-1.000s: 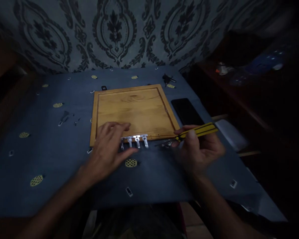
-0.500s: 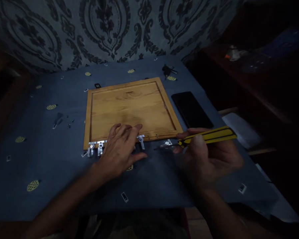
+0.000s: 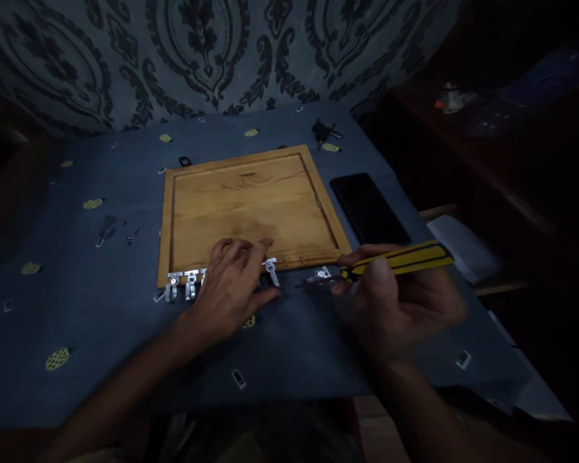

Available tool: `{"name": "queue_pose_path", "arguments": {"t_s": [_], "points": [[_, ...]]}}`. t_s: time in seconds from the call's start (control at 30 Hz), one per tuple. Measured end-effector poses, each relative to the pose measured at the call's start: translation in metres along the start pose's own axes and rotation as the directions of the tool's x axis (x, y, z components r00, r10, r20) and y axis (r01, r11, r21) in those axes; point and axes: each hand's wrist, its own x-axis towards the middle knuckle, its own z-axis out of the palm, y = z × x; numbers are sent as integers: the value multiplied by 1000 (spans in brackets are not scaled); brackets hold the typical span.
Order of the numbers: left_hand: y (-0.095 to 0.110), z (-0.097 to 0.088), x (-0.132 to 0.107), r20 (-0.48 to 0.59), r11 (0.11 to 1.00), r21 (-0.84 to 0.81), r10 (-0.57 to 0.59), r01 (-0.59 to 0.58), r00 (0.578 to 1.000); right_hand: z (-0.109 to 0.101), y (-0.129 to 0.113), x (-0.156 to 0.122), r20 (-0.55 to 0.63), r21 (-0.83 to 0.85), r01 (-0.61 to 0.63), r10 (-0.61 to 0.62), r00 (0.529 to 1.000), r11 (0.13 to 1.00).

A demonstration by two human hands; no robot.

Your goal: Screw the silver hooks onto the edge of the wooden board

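Observation:
A framed wooden board (image 3: 251,209) lies flat, with silver metal hooks (image 3: 190,285) along its near edge. My left hand (image 3: 229,283) rests over that edge, fingers bent but apart and thumb spread, hiding part of the row. Just right of its fingers is another hook (image 3: 271,271) at the edge. My right hand (image 3: 410,302) grips a screwdriver (image 3: 400,260) by its yellow and black handle, the shaft pointing left. Beneath or behind the shaft, a separate metal hook (image 3: 322,274) lies on the cloth. Small dark holes show in the board's edge between the hooks.
A black phone (image 3: 369,209) lies right of the board, and keys (image 3: 324,133) sit beyond it. Small screws (image 3: 132,236) and a small clear bag (image 3: 107,226) are at left. A black hanger loop (image 3: 184,161) sticks out behind the board. Blue patterned cloth (image 3: 101,321) covers the table.
The view has shifted slightly, so the board and table sit a little further left and higher. Both hands keep nearly the same pose, and the screwdriver stays in my right hand.

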Motion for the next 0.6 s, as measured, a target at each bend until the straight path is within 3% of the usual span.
{"name": "queue_pose_path", "arguments": {"t_s": [0.6], "points": [[0, 2, 0, 26, 997, -46, -57, 58, 998, 2, -2, 0, -2, -25, 35, -35, 999, 999]]}}
